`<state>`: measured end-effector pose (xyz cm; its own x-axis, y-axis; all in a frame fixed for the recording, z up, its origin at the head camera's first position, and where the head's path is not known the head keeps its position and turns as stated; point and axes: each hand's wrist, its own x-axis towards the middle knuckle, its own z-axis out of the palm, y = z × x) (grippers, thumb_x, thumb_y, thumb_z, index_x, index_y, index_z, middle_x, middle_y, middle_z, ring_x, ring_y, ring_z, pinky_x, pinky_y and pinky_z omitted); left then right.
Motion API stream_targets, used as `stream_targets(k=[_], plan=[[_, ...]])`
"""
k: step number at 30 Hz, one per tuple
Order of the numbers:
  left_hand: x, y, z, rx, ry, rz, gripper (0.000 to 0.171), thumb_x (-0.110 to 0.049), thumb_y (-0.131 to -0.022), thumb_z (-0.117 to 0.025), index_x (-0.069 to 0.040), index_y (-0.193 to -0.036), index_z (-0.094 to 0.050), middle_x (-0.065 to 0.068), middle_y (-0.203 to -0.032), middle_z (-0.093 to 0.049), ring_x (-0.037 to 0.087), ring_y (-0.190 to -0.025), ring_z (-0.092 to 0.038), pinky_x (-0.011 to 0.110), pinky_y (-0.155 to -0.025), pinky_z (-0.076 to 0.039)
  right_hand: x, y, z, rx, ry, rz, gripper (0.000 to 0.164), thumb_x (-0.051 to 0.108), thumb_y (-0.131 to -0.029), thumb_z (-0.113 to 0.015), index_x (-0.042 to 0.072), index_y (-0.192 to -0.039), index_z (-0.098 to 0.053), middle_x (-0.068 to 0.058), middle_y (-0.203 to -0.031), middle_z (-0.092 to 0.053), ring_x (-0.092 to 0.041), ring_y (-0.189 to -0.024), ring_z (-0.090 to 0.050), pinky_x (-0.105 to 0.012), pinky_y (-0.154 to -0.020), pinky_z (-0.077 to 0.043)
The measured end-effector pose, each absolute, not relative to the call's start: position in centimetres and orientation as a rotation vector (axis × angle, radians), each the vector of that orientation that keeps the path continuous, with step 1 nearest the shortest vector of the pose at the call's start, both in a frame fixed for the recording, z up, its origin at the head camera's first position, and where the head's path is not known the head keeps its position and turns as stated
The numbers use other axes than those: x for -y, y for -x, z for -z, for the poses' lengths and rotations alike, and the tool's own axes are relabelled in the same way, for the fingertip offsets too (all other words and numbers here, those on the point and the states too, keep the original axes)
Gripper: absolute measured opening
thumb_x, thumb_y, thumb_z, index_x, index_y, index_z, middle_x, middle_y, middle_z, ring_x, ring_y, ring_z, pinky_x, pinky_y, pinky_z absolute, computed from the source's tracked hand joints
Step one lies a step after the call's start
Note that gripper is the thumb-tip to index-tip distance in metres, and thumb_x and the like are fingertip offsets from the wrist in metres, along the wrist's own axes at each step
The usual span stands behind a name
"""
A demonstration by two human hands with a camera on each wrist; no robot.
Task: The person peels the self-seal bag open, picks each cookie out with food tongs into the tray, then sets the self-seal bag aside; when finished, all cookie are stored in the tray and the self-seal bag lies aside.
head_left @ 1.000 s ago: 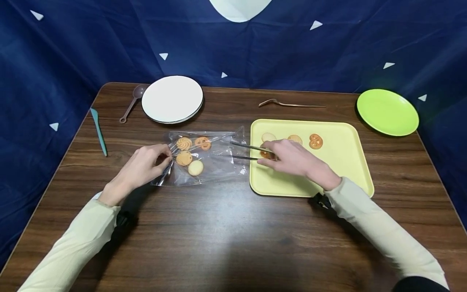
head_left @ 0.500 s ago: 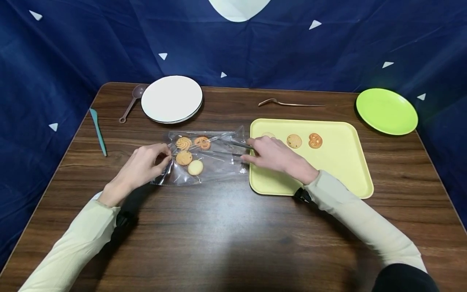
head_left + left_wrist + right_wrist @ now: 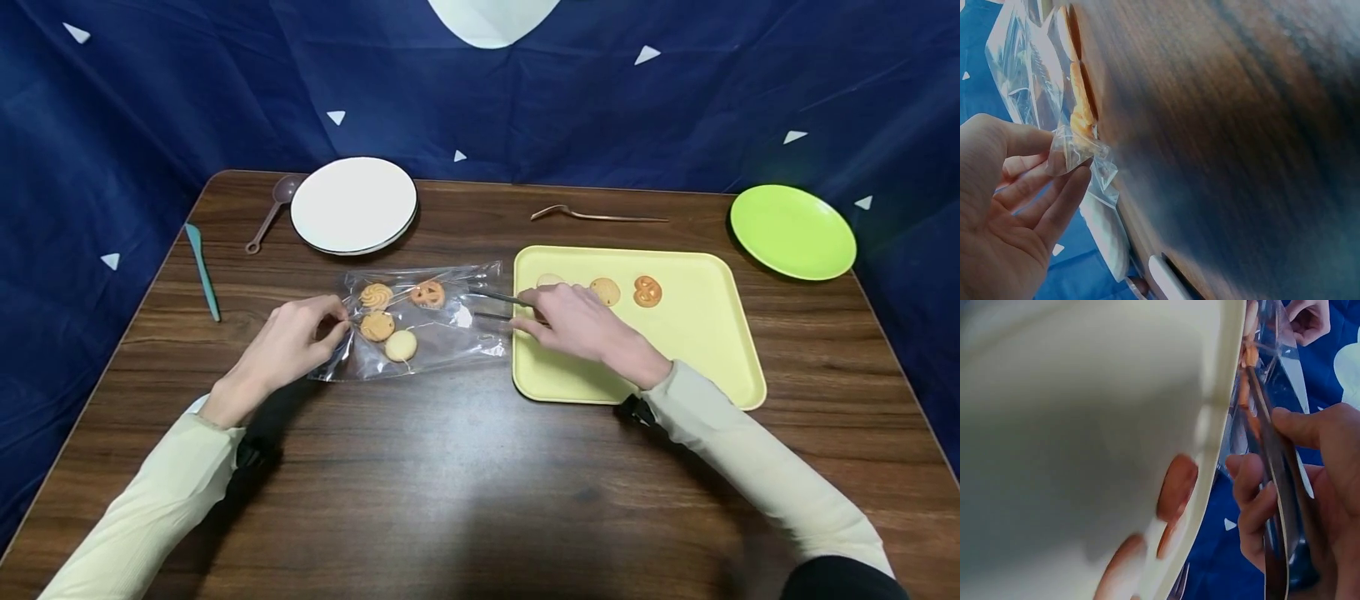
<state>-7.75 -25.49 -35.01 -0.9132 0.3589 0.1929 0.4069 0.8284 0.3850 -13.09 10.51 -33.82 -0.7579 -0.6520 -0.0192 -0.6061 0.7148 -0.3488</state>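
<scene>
A clear plastic bag (image 3: 457, 350) lies on the table with several cookies inside, among them a swirl cookie (image 3: 376, 297), a pretzel-shaped cookie (image 3: 427, 294) and a pale round cookie (image 3: 401, 346). My left hand (image 3: 300, 333) pinches the bag's left end between thumb and fingers, as the left wrist view also shows the crumpled plastic (image 3: 1079, 150). My right hand (image 3: 581, 321) holds metal tongs (image 3: 1272, 450) over the tray's left rim. The tongs' arms reach into the bag's right end, spread apart, to the right of the pretzel-shaped cookie and apart from it.
A yellow tray (image 3: 697, 350) holds several cookies, including a pretzel-shaped one (image 3: 647, 292). Behind it lies a copper-coloured fork (image 3: 615, 218). A green plate (image 3: 793, 233) stands far right; white plates (image 3: 354, 204), a measuring spoon (image 3: 264, 223) and a teal knife (image 3: 202, 271) sit left.
My right hand moved left, pushing the tongs deeper into the bag, then drew back slightly to the right. The pretzel-shaped cookie in the bag shifted a little right. My left hand stayed put.
</scene>
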Motion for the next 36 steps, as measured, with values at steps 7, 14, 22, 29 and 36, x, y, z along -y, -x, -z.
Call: stream_targets(k=[7,14,22,29,36], plan=[[25.5,7.8,35.1,2.9,0.603,0.645,0.006,-0.001,-0.083,-0.064,-0.007,-0.086,-0.064,0.003,-0.078,-0.064,0.015,-0.066,-0.058,0.036,-0.058,-0.047,-13.8,11.9,33.5,-2.792,1.096,0.553,0.023,0.037,-0.092,-0.058,0.015,-0.083,-0.059,0.006,-0.059,-0.045,-0.01,-0.049,-0.041,-0.028,-0.041,-0.033],[25.4,7.8,35.0,2.925,0.582,0.635,0.006,-0.001,-0.083,-0.064,-0.006,-0.086,-0.064,0.004,-0.079,-0.065,0.015,-0.067,-0.058,0.037,-0.059,-0.047,-18.4,10.3,33.1,-2.844,1.075,0.567,0.019,0.034,-0.092,-0.06,0.016,-0.085,-0.059,0.009,-0.067,-0.052,-0.007,-0.052,-0.043,-0.028,-0.045,-0.036],[25.5,7.8,35.0,2.926,0.594,0.641,0.006,-0.001,-0.082,-0.064,-0.006,-0.086,-0.065,0.004,-0.077,-0.065,0.014,-0.066,-0.058,0.036,-0.057,-0.047,-25.1,8.6,32.2,-2.912,1.058,0.537,0.015,0.024,-0.088,-0.067,0.022,-0.079,-0.055,0.014,-0.061,-0.041,-0.002,-0.052,-0.039,-0.023,-0.047,-0.033],[25.5,7.9,35.1,2.908,0.611,0.652,0.007,-0.001,-0.082,-0.065,-0.007,-0.085,-0.065,0.003,-0.077,-0.065,0.013,-0.065,-0.058,0.035,-0.057,-0.047,-30.1,7.1,32.1,-2.959,0.9,0.503,0.009,0.023,-0.086,-0.069,0.018,-0.09,-0.062,0.014,-0.061,-0.041,0.0,-0.05,-0.037,-0.023,-0.048,-0.032],[25.3,7.9,35.1,2.906,0.616,0.655,0.007,-0.001,-0.083,-0.065,-0.007,-0.085,-0.065,0.003,-0.077,-0.065,0.013,-0.065,-0.058,0.036,-0.057,-0.047,-33.2,6.2,32.5,-2.975,0.784,0.427,0.03,0.026,-0.085,-0.07,0.004,-0.105,-0.067,0.006,-0.071,-0.053,-0.006,-0.057,-0.043,-0.029,-0.054,-0.038]])
